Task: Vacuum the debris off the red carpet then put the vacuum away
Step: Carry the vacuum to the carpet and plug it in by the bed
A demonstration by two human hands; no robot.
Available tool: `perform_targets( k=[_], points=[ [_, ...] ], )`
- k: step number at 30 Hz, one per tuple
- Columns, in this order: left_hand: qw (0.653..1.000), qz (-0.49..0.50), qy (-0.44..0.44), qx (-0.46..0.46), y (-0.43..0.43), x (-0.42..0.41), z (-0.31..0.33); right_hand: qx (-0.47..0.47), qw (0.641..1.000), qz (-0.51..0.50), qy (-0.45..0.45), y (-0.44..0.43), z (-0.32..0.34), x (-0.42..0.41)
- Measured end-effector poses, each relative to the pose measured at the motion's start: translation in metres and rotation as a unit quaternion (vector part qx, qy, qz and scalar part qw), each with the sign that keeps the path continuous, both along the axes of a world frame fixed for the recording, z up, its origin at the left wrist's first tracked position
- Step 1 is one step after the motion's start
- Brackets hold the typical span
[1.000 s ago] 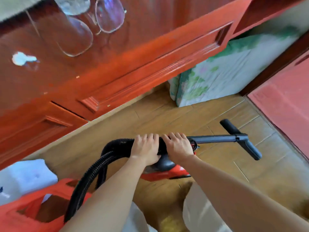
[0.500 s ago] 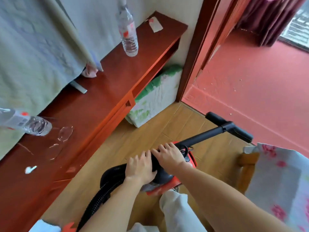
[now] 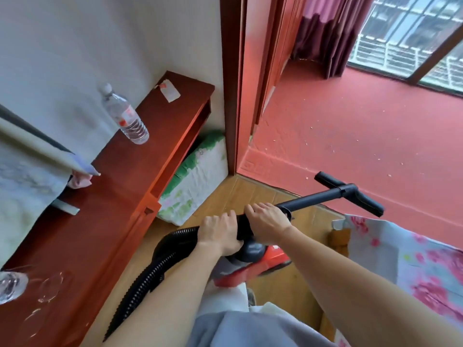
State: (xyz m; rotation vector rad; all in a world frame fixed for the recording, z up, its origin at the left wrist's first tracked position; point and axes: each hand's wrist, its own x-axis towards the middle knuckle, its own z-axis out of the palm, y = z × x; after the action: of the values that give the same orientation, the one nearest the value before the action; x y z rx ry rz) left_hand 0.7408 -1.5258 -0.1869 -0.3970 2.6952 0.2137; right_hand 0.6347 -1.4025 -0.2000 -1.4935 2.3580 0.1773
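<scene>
One broad red carpet point(image 3: 350, 126) lies past the doorway, a red vacuum point(image 3: 273, 259) is just short of it over wooden floor point(image 3: 253, 196), the left hand point(image 3: 220, 231) and right hand point(image 3: 268, 222) grip its black hose point(image 3: 150, 274) side by side, and pale debris point(image 3: 311, 127) specks the carpet.

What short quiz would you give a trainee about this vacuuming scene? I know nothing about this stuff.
1. True or false: the red carpet is already free of debris.
2. Which of these stands upright on the wooden sideboard? A) a water bottle B) a lamp C) a kettle
3. The left hand and the right hand both grip the vacuum. Which is nearer its black wand?

Key:
1. False: pale specks dot it.
2. A.
3. The right hand.
</scene>
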Motion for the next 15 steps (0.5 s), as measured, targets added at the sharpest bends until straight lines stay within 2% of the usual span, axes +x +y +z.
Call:
perform_targets(
  k=[6, 15],
  points=[
    [0.999, -0.047, 0.019, 0.019, -0.003, -0.088, 0.008, 0.017, 0.998, -0.056, 0.021, 0.006, 0.014, -0.072],
    [0.993, -0.116, -0.019, 0.014, 0.014, -0.202, 0.011, 0.037, 0.994, -0.102, 0.024, 0.030, 0.016, -0.169]
  ],
)
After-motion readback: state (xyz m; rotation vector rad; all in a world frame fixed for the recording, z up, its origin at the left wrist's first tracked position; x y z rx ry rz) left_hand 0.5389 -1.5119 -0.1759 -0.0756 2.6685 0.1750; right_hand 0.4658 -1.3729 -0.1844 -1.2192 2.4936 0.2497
